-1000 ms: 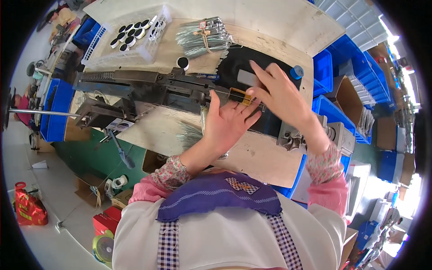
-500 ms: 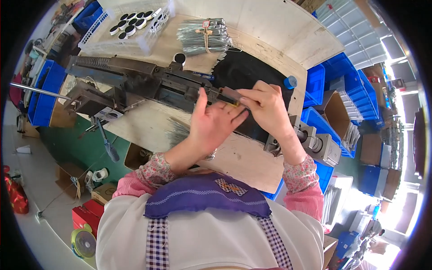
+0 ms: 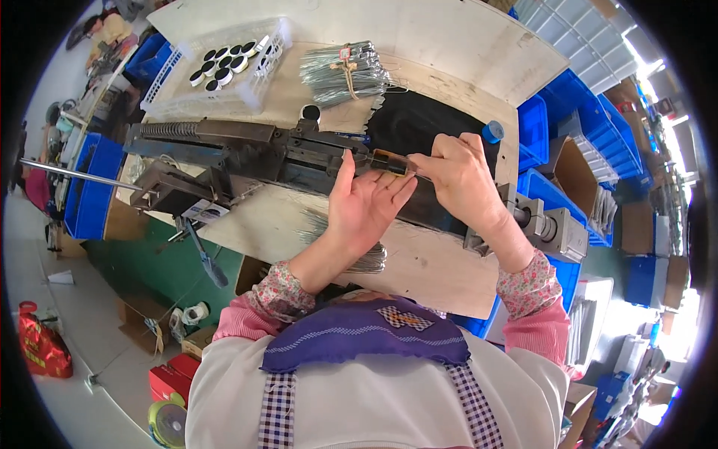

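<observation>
Plywood bench (image 3: 434, 266), pale and cluttered: two hands meet at a small amber-and-dark rectangular piece (image 3: 390, 162)

Beyond the bench's middle spreads a black flat mat (image 3: 419, 120), and the small piece sits over its near left part. Its long axis runs left to right, the right end tipping slightly toward the near side. Closest to that end is the right hand (image 3: 460, 179), fingers curled, thumb and forefinger pinching the piece there. From this hand, the piece lies to the left. The left hand (image 3: 363, 206) is spread, palm up, on the near side, its fingertips at the piece's near edge (whether they bear any weight is hard to tell).

What crowds the piece is the long dark metal machine with a coil spring (image 3: 239, 142), whose right end comes just beside the piece's left end; contact there cannot be made out. Farther off, a bundle of silvery wires (image 3: 336, 71) lies beyond the machine, a white plastic crate (image 3: 258, 93) far left, and a round blue lid-like thing (image 3: 493, 132) to the right.
</observation>
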`<state>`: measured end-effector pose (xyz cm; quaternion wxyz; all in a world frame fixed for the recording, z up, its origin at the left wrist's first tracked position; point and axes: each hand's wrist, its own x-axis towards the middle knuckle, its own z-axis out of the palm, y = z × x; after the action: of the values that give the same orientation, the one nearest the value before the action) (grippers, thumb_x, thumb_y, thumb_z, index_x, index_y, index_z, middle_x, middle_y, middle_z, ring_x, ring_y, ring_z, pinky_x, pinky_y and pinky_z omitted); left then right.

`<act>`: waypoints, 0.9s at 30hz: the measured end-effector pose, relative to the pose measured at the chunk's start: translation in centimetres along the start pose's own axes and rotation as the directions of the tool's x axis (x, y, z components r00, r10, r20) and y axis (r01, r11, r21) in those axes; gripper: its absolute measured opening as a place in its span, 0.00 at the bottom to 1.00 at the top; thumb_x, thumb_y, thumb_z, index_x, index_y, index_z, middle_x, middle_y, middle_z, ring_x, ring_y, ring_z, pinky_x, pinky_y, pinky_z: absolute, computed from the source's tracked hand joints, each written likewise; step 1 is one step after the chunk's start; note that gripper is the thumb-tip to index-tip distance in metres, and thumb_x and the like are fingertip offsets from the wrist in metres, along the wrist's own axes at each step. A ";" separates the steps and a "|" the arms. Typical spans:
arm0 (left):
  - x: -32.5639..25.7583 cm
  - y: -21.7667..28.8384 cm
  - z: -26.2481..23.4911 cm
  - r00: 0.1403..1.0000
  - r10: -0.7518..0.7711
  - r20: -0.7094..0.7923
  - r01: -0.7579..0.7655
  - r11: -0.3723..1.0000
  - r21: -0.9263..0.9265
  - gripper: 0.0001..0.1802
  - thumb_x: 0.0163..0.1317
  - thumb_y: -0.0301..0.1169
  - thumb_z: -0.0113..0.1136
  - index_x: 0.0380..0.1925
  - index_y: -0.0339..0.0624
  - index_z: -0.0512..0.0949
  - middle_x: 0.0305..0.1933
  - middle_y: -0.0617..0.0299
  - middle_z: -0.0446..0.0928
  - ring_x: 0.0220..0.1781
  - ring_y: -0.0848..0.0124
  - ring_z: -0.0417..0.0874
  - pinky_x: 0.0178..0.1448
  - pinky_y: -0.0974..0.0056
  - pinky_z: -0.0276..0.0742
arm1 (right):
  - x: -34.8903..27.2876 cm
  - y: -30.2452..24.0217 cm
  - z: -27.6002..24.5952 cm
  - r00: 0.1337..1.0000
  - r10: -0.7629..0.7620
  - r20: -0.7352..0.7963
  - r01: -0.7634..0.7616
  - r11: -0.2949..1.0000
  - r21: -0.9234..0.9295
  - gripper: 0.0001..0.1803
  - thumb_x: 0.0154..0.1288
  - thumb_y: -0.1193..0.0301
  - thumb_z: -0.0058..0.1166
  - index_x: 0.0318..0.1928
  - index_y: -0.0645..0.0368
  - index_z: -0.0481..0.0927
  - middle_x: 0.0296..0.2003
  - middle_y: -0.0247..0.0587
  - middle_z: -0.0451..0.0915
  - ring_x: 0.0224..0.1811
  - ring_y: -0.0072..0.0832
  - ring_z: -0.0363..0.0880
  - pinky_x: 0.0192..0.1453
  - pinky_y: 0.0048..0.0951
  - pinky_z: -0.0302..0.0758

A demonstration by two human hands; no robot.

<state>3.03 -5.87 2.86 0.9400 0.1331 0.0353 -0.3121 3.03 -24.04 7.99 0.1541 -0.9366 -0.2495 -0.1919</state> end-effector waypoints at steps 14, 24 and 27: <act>-0.7 0.4 -0.2 1.000 0.031 0.000 -0.031 0.999 0.023 0.43 0.69 0.61 0.33 0.60 0.24 0.60 0.62 0.45 0.66 0.69 0.56 0.64 0.75 0.55 0.54 | 1.2 0.6 0.4 0.982 0.185 0.024 -0.186 0.961 0.206 0.09 0.55 0.72 0.61 0.39 0.48 0.86 0.26 0.31 0.72 0.31 0.28 0.73 0.49 0.33 0.63; -0.6 0.7 0.1 0.999 0.037 -0.016 -0.036 0.998 0.041 0.43 0.69 0.61 0.32 0.57 0.24 0.64 0.61 0.44 0.67 0.69 0.54 0.64 0.76 0.55 0.53 | 1.3 0.1 0.6 0.995 0.049 0.090 -0.062 0.986 0.153 0.08 0.54 0.73 0.59 0.35 0.49 0.86 0.25 0.33 0.69 0.31 0.30 0.71 0.50 0.35 0.62; -0.7 0.6 0.2 1.000 0.028 -0.007 -0.027 0.999 0.032 0.43 0.69 0.60 0.32 0.57 0.24 0.64 0.61 0.43 0.67 0.69 0.53 0.63 0.76 0.55 0.52 | 0.9 0.1 0.5 0.995 0.053 0.089 -0.062 0.993 0.102 0.06 0.54 0.73 0.59 0.33 0.51 0.85 0.25 0.33 0.69 0.33 0.29 0.72 0.49 0.35 0.62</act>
<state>2.83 -5.08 3.29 0.9418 0.1498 0.0320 -0.2991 3.99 -23.55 7.94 0.1976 -0.9414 -0.2386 -0.1335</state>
